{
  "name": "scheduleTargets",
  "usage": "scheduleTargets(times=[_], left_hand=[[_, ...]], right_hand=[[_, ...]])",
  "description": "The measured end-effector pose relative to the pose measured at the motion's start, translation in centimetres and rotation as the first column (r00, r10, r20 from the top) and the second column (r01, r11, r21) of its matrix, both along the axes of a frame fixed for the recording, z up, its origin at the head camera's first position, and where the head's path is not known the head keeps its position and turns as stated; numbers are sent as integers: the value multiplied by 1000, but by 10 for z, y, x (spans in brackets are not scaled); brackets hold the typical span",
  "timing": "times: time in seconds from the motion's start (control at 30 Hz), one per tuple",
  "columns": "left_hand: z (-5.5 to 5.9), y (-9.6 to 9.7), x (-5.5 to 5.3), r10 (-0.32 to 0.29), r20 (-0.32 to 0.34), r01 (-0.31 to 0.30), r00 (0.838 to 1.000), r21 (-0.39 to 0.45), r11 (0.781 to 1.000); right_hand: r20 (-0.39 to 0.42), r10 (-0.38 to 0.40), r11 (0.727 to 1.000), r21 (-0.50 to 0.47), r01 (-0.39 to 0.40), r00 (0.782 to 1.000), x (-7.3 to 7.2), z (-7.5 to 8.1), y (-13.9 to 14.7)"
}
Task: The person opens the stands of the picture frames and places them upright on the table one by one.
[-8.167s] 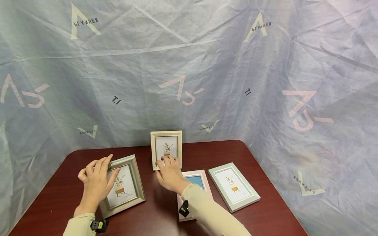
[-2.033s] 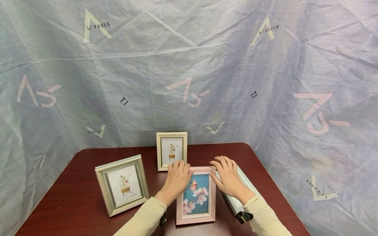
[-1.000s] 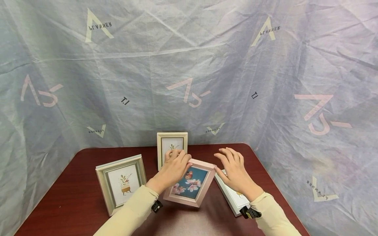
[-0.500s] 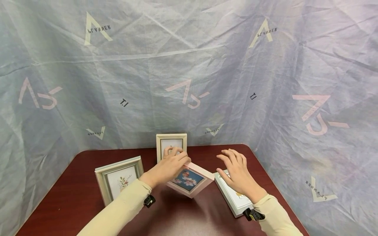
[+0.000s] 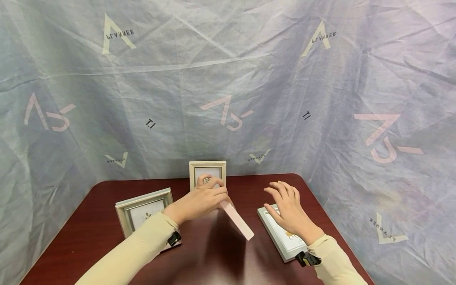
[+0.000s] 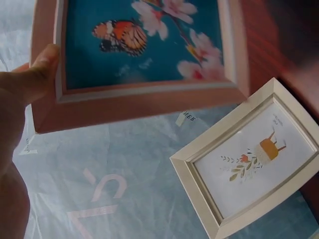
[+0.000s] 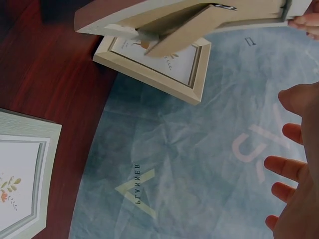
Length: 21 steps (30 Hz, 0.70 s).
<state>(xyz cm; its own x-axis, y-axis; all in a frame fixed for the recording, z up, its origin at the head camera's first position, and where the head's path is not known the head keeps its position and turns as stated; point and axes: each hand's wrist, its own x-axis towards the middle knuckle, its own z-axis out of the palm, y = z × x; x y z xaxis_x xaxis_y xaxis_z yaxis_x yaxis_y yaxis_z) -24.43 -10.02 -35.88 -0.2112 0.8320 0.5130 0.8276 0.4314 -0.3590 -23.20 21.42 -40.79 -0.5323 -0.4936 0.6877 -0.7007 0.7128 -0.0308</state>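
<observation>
1. Near the middle of the table [image 5: 89, 245], held the pink frame [image 5: 238, 222] tilted steeply, seemingly apart from the tabletop, at about four o'clock from the left hand [image 5: 201, 198]
2. Pinched one corner with that hand, thumb [image 6: 46, 62] over the front moulding, other fingertips mostly hidden behind
3. Spread the fingers of the right hand [image 5: 292, 213] at three o'clock from the pink frame, gripping nothing
4. Called, by judgement, for a firm corner pinch, slow wrist turning and care with the back flap [image 7: 192, 27], angled out from the rear; probably wanted right-hand support at the far end against swinging
5. Needed watching at eleven o'clock for the cream frame [image 5: 208, 164], upright, and at nine for the champagne frame [image 5: 142, 211], standing partly behind the left sleeve [image 5: 132, 251]
6. Found most room toward six o'clock, over bare tabletop; had a narrower gap toward four, before the flat pale green frame [image 5: 274, 229]
</observation>
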Motion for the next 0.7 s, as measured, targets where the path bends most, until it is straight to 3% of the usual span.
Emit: scheduleTargets(times=[0.2,0.37,0.7], left_hand=[[1,-3,2,-41,-122,43,992,11,999],[-5,-6,4,-50,-207,57,977,26,998],[-14,-12,5,-110,-259,145,960,119,982]], right_hand=[[4,7,1000,4,-7,1000,1,-1,0],[3,18,1000,11,-18,1000,1,-4,1],[27,2,998,55,-4,1000,3,-14,8]])
